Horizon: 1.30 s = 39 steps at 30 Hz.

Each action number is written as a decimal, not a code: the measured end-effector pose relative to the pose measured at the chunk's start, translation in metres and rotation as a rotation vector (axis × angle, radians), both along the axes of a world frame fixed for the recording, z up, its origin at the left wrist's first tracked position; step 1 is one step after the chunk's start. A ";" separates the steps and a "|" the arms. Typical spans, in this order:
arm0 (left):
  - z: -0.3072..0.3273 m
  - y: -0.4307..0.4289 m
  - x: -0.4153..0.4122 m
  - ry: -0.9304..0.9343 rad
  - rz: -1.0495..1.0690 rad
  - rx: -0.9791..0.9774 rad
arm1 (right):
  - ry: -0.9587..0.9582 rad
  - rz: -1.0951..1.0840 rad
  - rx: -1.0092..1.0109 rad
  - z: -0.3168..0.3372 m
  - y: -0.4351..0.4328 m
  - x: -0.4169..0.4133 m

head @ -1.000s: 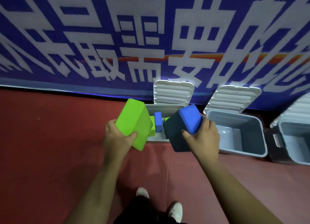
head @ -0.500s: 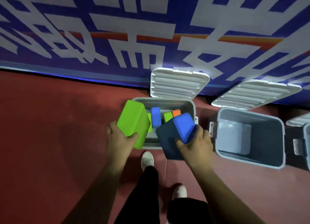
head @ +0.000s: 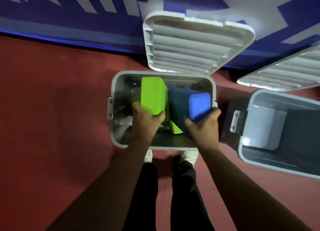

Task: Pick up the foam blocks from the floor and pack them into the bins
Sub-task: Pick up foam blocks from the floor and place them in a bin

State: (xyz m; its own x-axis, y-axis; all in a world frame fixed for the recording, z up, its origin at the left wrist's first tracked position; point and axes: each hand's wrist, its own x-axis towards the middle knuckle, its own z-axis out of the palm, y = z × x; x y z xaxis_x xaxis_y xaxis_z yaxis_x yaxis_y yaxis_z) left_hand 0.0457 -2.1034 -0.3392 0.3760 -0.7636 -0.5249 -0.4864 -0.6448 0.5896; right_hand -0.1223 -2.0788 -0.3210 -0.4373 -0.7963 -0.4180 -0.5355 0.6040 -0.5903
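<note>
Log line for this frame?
left hand: holds green block | right hand: holds blue block | both over open grey bin

I note both forearms extended forward and down, roughly parallel. My left hand [head: 147, 121] grips a green block [head: 152, 95]; my right hand [head: 205, 126] grips a blue block [head: 199, 106]. On each hand, thumb and fingers clamp opposite sides.

The person is wearing long black trousers [head: 149, 187], narrow in the leg, and white shoes [head: 188, 157] whose toes are peeking out beyond the hems. The left grip [head: 145, 121] and right grip [head: 204, 125] are going bare, and both forearms [head: 110, 182] are showing uncovered.
</note>
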 end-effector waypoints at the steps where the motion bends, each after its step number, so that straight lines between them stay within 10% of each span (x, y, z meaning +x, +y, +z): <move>1: -0.015 -0.002 -0.009 0.051 0.031 -0.011 | -0.029 -0.014 -0.005 -0.012 -0.001 -0.004; 12: -0.094 0.003 -0.073 0.369 -0.024 -0.059 | -0.631 -0.258 -0.068 -0.107 0.009 -0.059; 23: -0.070 -0.027 -0.046 0.678 -0.144 0.294 | -0.503 -0.141 0.097 -0.132 0.003 -0.082; 33: -0.106 0.040 -0.032 0.491 0.110 0.191 | -0.365 -0.021 -0.039 -0.128 -0.002 -0.055; 39: -0.155 0.044 -0.053 0.580 -0.114 0.239 | -0.134 0.147 -0.071 -0.168 -0.001 -0.061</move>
State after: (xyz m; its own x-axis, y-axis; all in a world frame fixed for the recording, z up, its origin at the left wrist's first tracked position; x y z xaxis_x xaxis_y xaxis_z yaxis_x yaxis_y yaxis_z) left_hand -0.0069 -2.0592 -0.4941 -0.0971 -0.6189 -0.7794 -0.2042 -0.7541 0.6242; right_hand -0.1829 -2.0794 -0.4886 -0.2589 -0.8769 -0.4050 -0.5283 0.4795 -0.7006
